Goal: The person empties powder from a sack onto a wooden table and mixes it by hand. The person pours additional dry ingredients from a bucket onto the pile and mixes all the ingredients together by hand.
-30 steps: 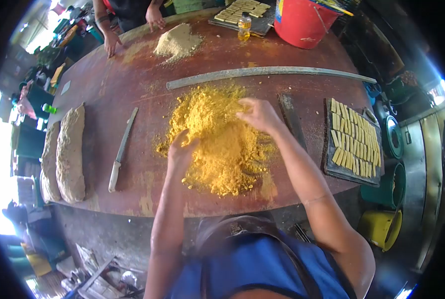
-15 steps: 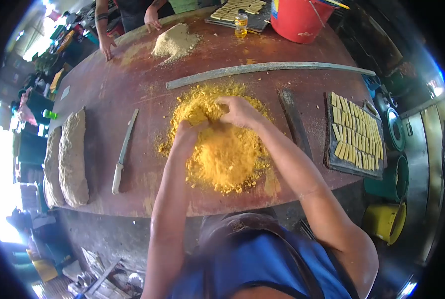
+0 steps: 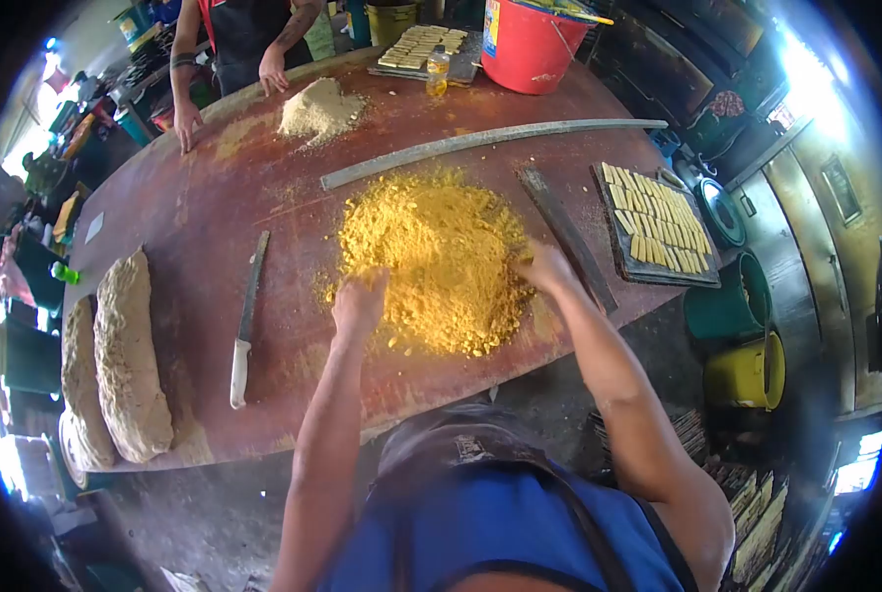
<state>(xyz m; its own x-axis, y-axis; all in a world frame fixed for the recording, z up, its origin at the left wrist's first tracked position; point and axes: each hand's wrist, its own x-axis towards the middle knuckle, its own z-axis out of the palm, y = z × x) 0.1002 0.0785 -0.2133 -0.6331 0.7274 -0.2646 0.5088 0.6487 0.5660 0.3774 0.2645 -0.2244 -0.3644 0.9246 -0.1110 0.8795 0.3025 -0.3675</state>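
A wide mound of crumbly yellow dough mix (image 3: pixel 441 261) lies on the reddish-brown table (image 3: pixel 283 212) in front of me. At its near left edge is my left hand (image 3: pixel 360 301), its fingers stretched forward against the crumbs, the tips partly hidden. My right hand (image 3: pixel 547 268) touches the right edge, fingers apart and slightly smeared by motion. Neither hand visibly lifts anything. A knife (image 3: pixel 247 321) with a white handle lies to the left. Just beyond my right hand is a dark flat bar (image 3: pixel 566 239).
Two long dough rolls (image 3: pixel 130 355) lie at left. Behind the mound stretches a long pale bar (image 3: pixel 490 140). A tray (image 3: pixel 658 274) of cut dough strips rests at right. Across the table are a pale crumb pile (image 3: pixel 320 111), a bottle (image 3: pixel 438 74), a red bucket (image 3: pixel 530 54) and another person's hand (image 3: pixel 273 74).
My hands have come out of the mound's far middle and moved apart, toward me, to its left and right edges. The mound looks more heaped. The view has shifted.
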